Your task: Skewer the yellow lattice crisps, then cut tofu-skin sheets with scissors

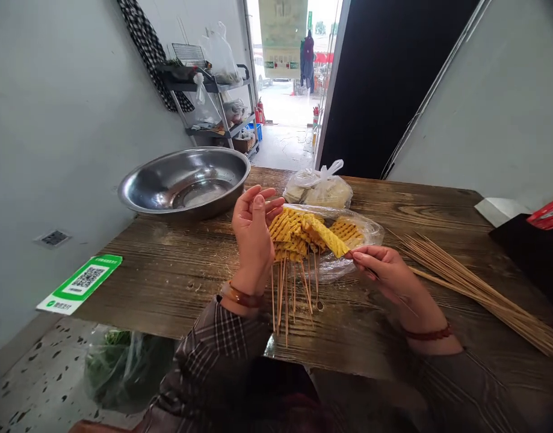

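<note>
My right hand (384, 267) is closed in a pinch at the near end of a yellow food piece (325, 233), apparently on a skewer; a thin stick shows by the wrist. My left hand (254, 225) is raised, palm turned up and fingers apart, with nothing in it. Just right of it lies a pile of skewered yellow pieces (285, 231) with scored, ridged surfaces, their bare sticks (283, 294) pointing toward me. Another scored yellow piece (346, 230) rests on a clear plastic bag (370, 231) behind the held one.
Loose bamboo skewers (475, 282) lie in a bundle at right on the wooden table (168, 288). A large steel basin (186, 180) stands at the left. Behind the pile is a tied bag of pale food (324, 189). A green QR card (82, 282) lies at the left edge.
</note>
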Available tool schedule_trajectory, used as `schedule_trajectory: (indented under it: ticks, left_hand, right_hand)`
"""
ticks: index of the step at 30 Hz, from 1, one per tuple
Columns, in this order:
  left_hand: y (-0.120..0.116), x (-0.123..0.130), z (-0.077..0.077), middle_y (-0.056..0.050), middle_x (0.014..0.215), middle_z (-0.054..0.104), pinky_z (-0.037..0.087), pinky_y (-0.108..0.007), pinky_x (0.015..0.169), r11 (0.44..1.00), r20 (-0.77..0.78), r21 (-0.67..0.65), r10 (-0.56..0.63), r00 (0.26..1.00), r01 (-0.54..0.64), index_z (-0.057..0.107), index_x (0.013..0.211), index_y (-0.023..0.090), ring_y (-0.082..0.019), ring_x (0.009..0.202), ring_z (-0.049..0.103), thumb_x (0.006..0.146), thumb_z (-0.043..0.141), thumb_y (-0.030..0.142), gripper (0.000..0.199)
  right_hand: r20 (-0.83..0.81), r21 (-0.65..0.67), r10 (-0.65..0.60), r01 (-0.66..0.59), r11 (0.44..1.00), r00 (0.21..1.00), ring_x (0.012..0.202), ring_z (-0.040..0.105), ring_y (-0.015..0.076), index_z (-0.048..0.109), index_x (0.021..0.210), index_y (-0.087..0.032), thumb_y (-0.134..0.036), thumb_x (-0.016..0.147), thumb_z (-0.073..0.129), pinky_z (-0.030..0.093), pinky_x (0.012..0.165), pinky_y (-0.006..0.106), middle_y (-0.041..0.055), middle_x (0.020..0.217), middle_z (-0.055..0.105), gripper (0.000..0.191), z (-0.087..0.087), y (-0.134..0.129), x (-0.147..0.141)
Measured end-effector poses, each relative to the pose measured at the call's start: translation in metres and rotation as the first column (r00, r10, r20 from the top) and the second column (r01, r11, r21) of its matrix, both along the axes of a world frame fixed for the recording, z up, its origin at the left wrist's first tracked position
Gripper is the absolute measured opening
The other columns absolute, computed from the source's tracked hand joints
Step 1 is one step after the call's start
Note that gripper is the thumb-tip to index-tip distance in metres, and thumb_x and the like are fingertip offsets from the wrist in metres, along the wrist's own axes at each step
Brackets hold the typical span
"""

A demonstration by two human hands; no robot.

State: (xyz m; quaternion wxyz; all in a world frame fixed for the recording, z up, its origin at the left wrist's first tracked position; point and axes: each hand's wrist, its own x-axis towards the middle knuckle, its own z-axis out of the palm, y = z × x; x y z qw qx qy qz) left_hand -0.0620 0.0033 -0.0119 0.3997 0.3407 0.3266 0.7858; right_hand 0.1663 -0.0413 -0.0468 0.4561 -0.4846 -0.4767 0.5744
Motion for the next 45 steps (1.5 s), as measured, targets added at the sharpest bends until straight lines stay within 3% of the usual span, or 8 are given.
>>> schedule_trajectory:
  ticks: [6, 11, 18, 24, 30, 33, 39, 45]
  left_hand:
    - [0.003, -0.006, 0.0, -0.003, 0.098, 0.071, 0.054, -0.028, 0.071, 0.999, 0.057, 0.031, 0.03, 0.998, -0.032, 0.063, 0.098, 0.023, -0.013, 0.076, 0.069, 0.084, 0.069, 0.035, 0.019]
    - [0.004, -0.006, -0.001, -0.002, 0.096, 0.071, 0.054, -0.025, 0.068, 0.999, 0.076, 0.029, 0.018, 0.997, -0.02, 0.062, 0.099, 0.023, -0.012, 0.074, 0.069, 0.086, 0.067, 0.035, 0.019]
    - [0.005, -0.003, -0.004, -0.003, 0.097, 0.071, 0.054, -0.026, 0.066, 0.998, 0.051, 0.052, -0.033, 0.998, 0.031, 0.062, 0.1, 0.024, -0.013, 0.074, 0.07, 0.087, 0.066, 0.035, 0.018]
    - [0.008, 0.0, -0.008, -0.003, 0.095, 0.07, 0.054, -0.024, 0.062, 0.998, 0.012, 0.034, -0.062, 0.998, 0.062, 0.06, 0.102, 0.022, -0.012, 0.07, 0.069, 0.088, 0.064, 0.036, 0.02]
    - [0.007, 0.006, -0.006, -0.002, 0.094, 0.07, 0.055, -0.021, 0.061, 0.998, -0.082, 0.036, -0.057, 0.995, 0.06, 0.057, 0.103, 0.022, -0.01, 0.068, 0.069, 0.089, 0.061, 0.035, 0.02]
    - [0.01, 0.007, -0.006, -0.002, 0.093, 0.07, 0.054, -0.021, 0.06, 0.997, -0.088, 0.047, -0.062, 0.994, 0.066, 0.057, 0.102, 0.022, -0.01, 0.066, 0.068, 0.09, 0.061, 0.033, 0.017]
    - [0.009, 0.009, -0.008, -0.001, 0.092, 0.07, 0.054, -0.02, 0.058, 0.995, -0.116, 0.053, -0.081, 0.99, 0.088, 0.056, 0.102, 0.022, -0.009, 0.064, 0.068, 0.09, 0.06, 0.033, 0.017]
    - [0.007, 0.01, -0.012, -0.001, 0.094, 0.069, 0.055, -0.02, 0.058, 0.991, -0.152, 0.039, -0.123, 0.981, 0.13, 0.056, 0.104, 0.021, -0.008, 0.063, 0.067, 0.088, 0.062, 0.035, 0.022]
  right_hand:
    - [0.011, 0.037, -0.188, 0.188, 0.982, 0.982, 0.043, 0.038, 0.0049, 0.074, 0.071, -0.017, -0.048, 0.056, 0.084, 0.026, 0.037, 0.019, 0.0009, 0.061, 0.063, 0.037, -0.018, 0.004, -0.001]
    - [0.0, 0.044, -0.252, 0.251, 0.967, 0.968, 0.041, 0.037, 0.0042, 0.072, 0.071, -0.015, -0.047, 0.055, 0.084, 0.024, 0.037, 0.018, -0.0019, 0.054, 0.058, 0.038, -0.017, 0.005, -0.014]
    - [0.078, 0.074, -0.234, 0.228, 0.971, 0.969, 0.039, 0.038, 0.0043, 0.069, 0.077, -0.016, -0.056, 0.063, 0.072, 0.024, 0.035, 0.017, -0.0038, 0.055, 0.055, 0.043, -0.022, 0.03, -0.048]
    - [0.345, 0.163, -0.162, 0.111, 0.98, 0.924, 0.04, 0.048, 0.0097, 0.07, 0.079, -0.015, -0.056, 0.074, 0.064, 0.032, 0.036, 0.022, 0.0013, 0.058, 0.064, 0.041, -0.031, 0.031, -0.053]
    - [0.678, 0.331, -0.22, -0.024, 0.943, 0.702, 0.071, 0.065, 0.0188, 0.073, 0.071, -0.018, -0.029, 0.08, 0.069, 0.044, 0.063, 0.027, 0.0059, 0.071, 0.073, 0.015, -0.02, 0.035, -0.052]
    - [0.778, 0.374, -0.267, -0.078, 0.924, 0.568, 0.085, 0.067, 0.0216, 0.076, 0.077, -0.02, -0.031, 0.082, 0.07, 0.044, 0.074, 0.029, 0.0081, 0.086, 0.077, 0.014, -0.013, 0.033, -0.042]
    - [0.85, 0.436, -0.381, -0.079, 0.897, 0.365, 0.09, 0.068, 0.0217, 0.077, 0.095, -0.02, -0.033, 0.094, 0.054, 0.045, 0.079, 0.031, 0.0078, 0.099, 0.077, 0.026, -0.007, 0.011, 0.035]
    - [0.871, 0.477, -0.47, -0.019, 0.878, 0.143, 0.094, 0.066, 0.0256, 0.075, 0.103, -0.014, -0.026, 0.093, 0.05, 0.046, 0.082, 0.034, 0.014, 0.103, 0.073, 0.029, -0.024, 0.002, 0.111]
